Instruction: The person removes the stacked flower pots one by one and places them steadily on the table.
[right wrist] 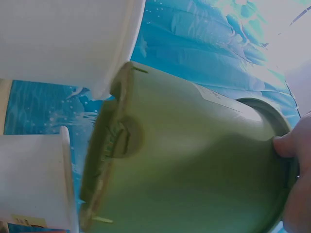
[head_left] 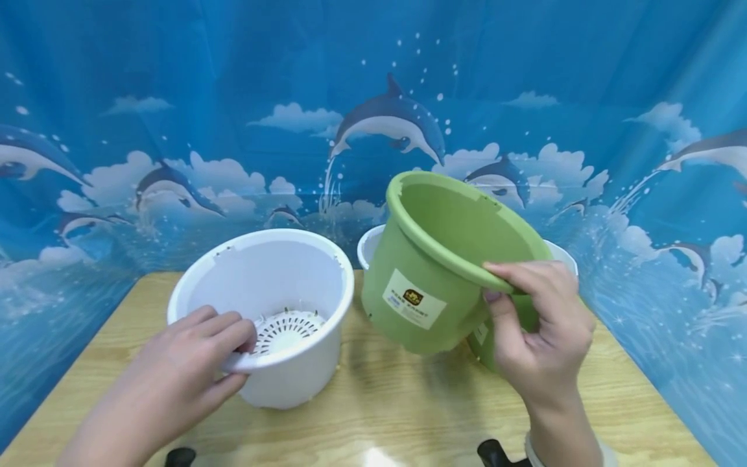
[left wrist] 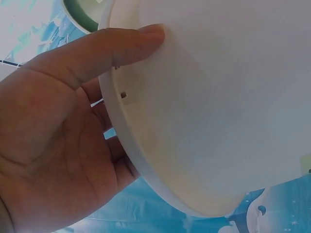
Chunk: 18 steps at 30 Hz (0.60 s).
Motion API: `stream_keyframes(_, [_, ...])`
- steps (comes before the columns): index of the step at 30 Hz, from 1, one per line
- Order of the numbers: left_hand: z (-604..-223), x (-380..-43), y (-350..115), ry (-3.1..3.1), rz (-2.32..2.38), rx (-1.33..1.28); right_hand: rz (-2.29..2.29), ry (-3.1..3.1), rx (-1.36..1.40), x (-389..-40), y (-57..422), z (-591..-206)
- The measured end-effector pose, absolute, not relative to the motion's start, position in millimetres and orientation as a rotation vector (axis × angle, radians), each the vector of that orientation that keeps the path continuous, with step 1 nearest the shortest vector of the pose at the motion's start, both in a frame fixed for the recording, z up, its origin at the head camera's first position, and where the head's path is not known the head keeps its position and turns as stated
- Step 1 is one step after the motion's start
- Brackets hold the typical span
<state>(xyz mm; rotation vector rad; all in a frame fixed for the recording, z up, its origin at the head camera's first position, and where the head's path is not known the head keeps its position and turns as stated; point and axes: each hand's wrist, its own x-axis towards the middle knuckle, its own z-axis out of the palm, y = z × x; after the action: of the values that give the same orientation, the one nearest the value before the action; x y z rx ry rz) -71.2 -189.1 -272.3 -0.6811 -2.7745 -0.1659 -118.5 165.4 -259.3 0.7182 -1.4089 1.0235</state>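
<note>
My left hand (head_left: 187,363) grips the near rim of a white plastic pot (head_left: 292,383), thumb outside and fingers over the edge. Slots pierce the pot's floor. Whether its base touches the table cannot be told. On the right, my right hand (head_left: 545,324) pinches the rim of a green pot (head_left: 403,266) with a white label, held up and tilted. The right wrist view shows the notched base of this green pot (right wrist: 194,145). Behind it, partly hidden, are another green pot (head_left: 486,353) and white pot rims (head_left: 367,243).
The pots are over a light wood-grain table (head_left: 379,402). A blue dolphin-print curtain (head_left: 262,78) hangs behind and at both sides. Two black objects, one of them a black handle-like piece (head_left: 496,454), poke in at the bottom edge.
</note>
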Motion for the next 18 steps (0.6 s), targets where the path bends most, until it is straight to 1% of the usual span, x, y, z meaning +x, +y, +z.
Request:
stream_keyframes(8, [-271.6,-71.7,-188.9,-2.768,-0.155,-0.678,0.978,-1.523,0.704,-110.7,172.4,-256.1])
stream_keyframes(18, [-271.4,-71.6,-189.5,-2.787,-0.166,-0.661,0.947,-1.588,0.768,-100.6,172.4,-252.7])
